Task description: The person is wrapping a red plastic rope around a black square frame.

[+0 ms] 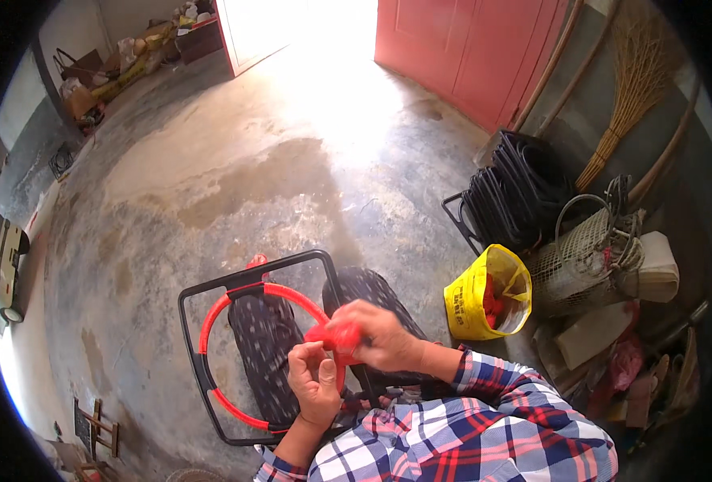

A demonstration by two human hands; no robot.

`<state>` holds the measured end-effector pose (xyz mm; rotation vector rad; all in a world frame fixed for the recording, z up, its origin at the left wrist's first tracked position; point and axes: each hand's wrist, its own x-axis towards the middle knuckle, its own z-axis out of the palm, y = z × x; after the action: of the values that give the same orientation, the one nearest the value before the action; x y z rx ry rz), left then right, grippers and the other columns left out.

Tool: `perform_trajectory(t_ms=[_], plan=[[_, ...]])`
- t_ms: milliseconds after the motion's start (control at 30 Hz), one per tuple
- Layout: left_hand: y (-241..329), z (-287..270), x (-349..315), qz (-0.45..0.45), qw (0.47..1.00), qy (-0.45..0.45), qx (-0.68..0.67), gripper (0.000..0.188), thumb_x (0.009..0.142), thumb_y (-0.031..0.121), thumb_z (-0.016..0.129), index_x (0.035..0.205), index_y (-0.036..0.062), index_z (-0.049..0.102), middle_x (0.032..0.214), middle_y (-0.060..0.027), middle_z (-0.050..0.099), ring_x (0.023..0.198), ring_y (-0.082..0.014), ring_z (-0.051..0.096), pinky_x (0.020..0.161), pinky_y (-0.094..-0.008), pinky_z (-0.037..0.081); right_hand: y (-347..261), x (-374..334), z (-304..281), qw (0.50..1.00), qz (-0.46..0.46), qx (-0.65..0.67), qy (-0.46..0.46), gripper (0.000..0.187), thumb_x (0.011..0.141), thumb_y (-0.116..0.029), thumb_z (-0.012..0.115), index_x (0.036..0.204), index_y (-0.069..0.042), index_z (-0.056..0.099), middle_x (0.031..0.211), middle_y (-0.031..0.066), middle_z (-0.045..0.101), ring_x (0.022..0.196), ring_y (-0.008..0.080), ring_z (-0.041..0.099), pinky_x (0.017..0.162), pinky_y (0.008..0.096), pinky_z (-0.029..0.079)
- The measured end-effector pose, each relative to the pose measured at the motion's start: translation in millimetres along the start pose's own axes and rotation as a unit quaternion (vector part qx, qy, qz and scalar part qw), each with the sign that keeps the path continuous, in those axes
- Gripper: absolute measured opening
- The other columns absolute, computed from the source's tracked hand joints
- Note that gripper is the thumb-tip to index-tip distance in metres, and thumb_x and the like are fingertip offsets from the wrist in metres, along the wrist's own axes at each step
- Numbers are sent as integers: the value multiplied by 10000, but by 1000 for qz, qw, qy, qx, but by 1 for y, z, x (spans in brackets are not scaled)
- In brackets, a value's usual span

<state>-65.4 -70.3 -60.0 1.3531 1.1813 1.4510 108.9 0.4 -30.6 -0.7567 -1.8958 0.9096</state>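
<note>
A black square frame point(186, 321) with a ring inside it rests across my knees. Red wrapping point(215, 320) covers much of the ring, while bare black stretches show at its left. At the ring's right side, my right hand point(384, 337) is closed around a bunched red strip point(341, 334), partly smeared by motion. My left hand point(314, 384) is just below and to the left, fingers curled and pinched at the strip's lower edge, thumb raised. The hands partly hide the right side of the ring.
A yellow bag point(470, 309) with red material inside stands on the floor to the right. Behind it are stacked black frames point(517, 189), a wire mesh basket point(585, 253) and a straw broom point(629, 88). A small wooden stool point(99, 426) lies at lower left; a red door point(460, 56) is ahead.
</note>
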Motion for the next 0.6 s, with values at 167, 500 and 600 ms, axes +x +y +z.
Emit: perform_trajectory(t_ms=[167, 500, 600], plan=[[-1, -2, 1, -78, 995, 28, -63, 194, 1017, 200, 547, 1149, 66, 500, 850, 10, 486, 649, -47, 414, 560, -194, 358, -2, -2, -38, 992, 90, -60, 63, 180, 725, -187, 680, 796, -37, 611, 776, 128, 600, 727, 302, 627, 635, 368, 502], [-17, -6, 16, -219, 957, -3, -190, 396, 1040, 273, 473, 1367, 52, 439, 841, 9, 536, 651, -39, 432, 594, -183, 360, 34, -57, -102, 930, 343, -76, -105, 358, 724, -185, 618, 1015, 12, 692, 864, 102, 705, 799, 174, 654, 749, 303, 514], [-11, -6, 20, -271, 939, -18, -212, 439, 1037, 290, 446, 1396, 39, 419, 923, -20, 574, 780, -76, 528, 708, -213, 420, 63, -93, -135, 900, 358, 218, 121, 258, 775, -136, 592, 996, -5, 618, 868, 42, 627, 784, 102, 579, 698, 263, 475]])
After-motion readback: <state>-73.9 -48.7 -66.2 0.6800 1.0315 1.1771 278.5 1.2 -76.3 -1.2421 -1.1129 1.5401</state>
